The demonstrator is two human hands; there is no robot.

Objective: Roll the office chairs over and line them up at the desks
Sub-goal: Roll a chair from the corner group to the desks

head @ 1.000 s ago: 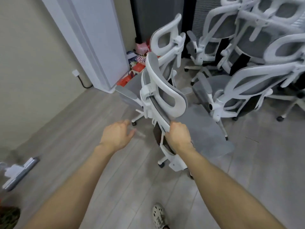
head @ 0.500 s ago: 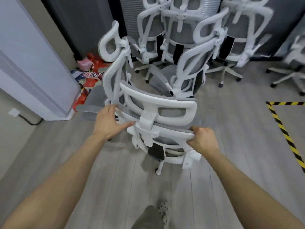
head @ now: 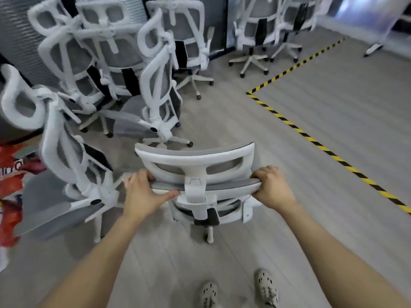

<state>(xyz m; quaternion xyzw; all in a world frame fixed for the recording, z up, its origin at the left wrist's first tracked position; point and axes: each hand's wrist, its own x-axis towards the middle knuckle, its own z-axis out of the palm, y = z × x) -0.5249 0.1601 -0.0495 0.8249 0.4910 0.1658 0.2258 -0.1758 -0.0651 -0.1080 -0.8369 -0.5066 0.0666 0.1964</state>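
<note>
Stood on grey plank flooring (head: 333, 130), crossed from 1 to 3 o'clock by a yellow-and-black hazard tape line (head: 289, 124). Saw no desks anywhere in view.

Held a white-framed, grey-mesh office chair (head: 195, 161) dead ahead at 12 o'clock, its back turned toward the camera. Clamped the left hand (head: 142, 194) on the left end of the backrest's top rail (head: 222, 186), fingers curled over the front and thumb laid along the rear. Clamped the right hand (head: 271, 187) on the right end of the same rail, fingers wrapped over. Made out one caster (head: 209, 237) on the floor beneath the seat.

Noted a second chair (head: 66, 152) near the left hand at 9 o'clock, a tight cluster of matching chairs (head: 106, 52) from 10 to 12 o'clock, and a pair of chairs (head: 262, 30) at 1 o'clock. Noted red packaging (head: 9, 174) at the 9 o'clock edge.

Judged the step in hand as the roll-out: one chair taken in hand at the stored group, not yet delivered. Judged the next move to call for an even push through both hands toward the open floor at 1 to 2 o'clock, keeping clear of the 9 o'clock chair and keeping the shoes (head: 265, 287) behind the base. Could not fix a final heading with no desk in sight.
</note>
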